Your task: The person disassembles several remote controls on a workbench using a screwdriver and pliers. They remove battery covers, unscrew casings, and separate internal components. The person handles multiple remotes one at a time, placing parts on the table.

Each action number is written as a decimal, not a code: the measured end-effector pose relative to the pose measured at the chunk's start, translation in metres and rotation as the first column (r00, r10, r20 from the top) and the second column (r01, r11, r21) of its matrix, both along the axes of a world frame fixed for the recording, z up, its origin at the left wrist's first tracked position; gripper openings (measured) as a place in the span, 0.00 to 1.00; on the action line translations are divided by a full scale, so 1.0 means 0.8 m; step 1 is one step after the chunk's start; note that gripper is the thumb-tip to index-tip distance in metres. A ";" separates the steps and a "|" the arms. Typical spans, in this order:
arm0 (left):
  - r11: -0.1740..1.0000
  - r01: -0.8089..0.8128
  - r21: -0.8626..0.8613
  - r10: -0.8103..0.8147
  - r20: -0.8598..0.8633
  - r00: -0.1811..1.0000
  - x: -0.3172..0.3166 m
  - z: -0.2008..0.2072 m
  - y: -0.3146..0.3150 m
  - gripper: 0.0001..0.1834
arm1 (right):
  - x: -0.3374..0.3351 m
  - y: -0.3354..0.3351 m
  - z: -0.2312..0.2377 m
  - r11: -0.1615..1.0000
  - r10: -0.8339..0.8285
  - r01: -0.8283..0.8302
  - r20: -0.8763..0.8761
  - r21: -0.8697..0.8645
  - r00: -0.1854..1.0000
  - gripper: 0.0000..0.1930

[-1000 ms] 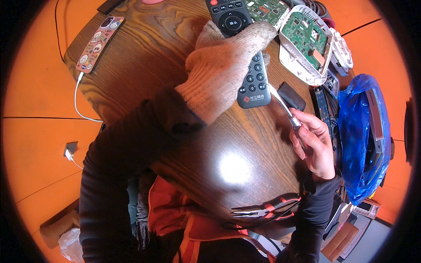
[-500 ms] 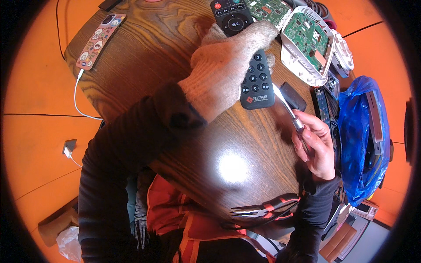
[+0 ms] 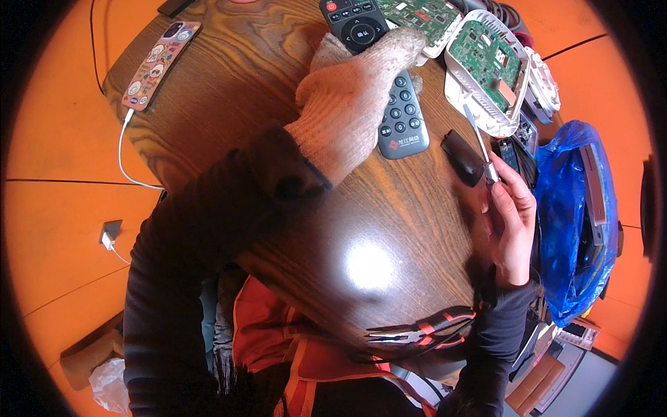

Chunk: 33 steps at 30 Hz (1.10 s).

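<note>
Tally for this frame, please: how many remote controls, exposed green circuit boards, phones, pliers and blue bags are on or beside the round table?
Remote controls: 1
Green circuit boards: 2
Phones: 1
Pliers: 1
Blue bags: 1
Total: 6

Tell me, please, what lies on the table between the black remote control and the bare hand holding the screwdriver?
A small black cover piece lies there on the wooden table, seen in the head view.

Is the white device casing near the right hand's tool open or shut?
Open. The white casing lies with its green circuit board exposed, no cover over it. The right hand points a thin tool at its edge.
</note>
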<state>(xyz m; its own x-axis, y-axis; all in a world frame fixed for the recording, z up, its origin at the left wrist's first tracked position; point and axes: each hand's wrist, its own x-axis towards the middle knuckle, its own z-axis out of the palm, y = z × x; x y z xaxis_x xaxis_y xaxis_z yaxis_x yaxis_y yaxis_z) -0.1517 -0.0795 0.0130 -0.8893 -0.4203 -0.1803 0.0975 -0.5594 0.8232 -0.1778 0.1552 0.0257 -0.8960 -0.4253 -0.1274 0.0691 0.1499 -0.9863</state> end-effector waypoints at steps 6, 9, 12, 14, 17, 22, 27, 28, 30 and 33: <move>0.993 0.077 -0.095 -0.103 -0.314 0.944 -0.013 -0.016 -0.007 0.10 | 0.008 -0.001 0.000 0.997 0.076 -0.075 -0.037 0.006 0.996 0.18; 0.960 0.178 0.216 -0.118 -0.266 0.957 -0.015 -0.016 -0.006 0.10 | 0.009 -0.002 0.000 0.996 0.080 -0.078 -0.050 0.033 0.996 0.18; 0.885 0.259 0.386 -0.154 -0.284 0.946 -0.018 -0.009 0.000 0.10 | 0.009 -0.003 0.001 0.997 0.073 -0.073 -0.030 -0.017 0.997 0.18; 0.907 0.318 0.275 -0.242 -0.276 0.930 -0.016 -0.005 0.003 0.14 | 0.009 -0.002 0.001 0.996 0.075 -0.077 -0.040 -0.045 0.996 0.19; 0.888 0.358 0.289 -0.335 -0.127 0.934 -0.011 -0.005 0.002 0.09 | 0.010 -0.001 0.001 0.996 0.055 -0.057 -0.045 -0.062 0.997 0.19; 0.937 0.339 -0.084 -0.349 -0.215 0.912 -0.006 -0.007 0.003 0.17 | 0.011 0.000 0.001 0.995 0.024 -0.031 -0.075 -0.096 0.997 0.19; 0.881 0.326 0.344 -0.299 -0.129 0.945 -0.003 0.005 0.007 0.21 | 0.015 0.000 0.003 0.991 0.056 -0.068 -0.102 -0.113 0.993 0.20; 0.891 0.319 0.323 -0.290 -0.136 0.947 -0.004 0.007 0.007 0.20 | 0.016 0.000 0.003 0.992 0.070 -0.084 -0.142 -0.097 0.987 0.19; 0.913 0.308 0.267 -0.277 -0.149 0.949 -0.007 0.008 0.007 0.19 | 0.017 -0.001 0.004 0.993 0.083 -0.098 -0.199 -0.071 0.976 0.19; 0.935 0.283 0.212 -0.254 -0.155 0.955 -0.009 0.005 0.005 0.18 | 0.013 -0.003 0.003 0.985 0.162 -0.092 -0.622 0.143 0.766 0.19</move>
<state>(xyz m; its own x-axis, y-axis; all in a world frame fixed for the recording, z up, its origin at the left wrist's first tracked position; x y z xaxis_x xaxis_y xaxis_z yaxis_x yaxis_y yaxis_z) -0.1591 -0.0752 0.0168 -0.9845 -0.1231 -0.1250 0.0100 -0.7507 0.6605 -0.1678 0.1531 0.0278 -0.7283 -0.5573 0.3988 -0.5885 0.2103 -0.7807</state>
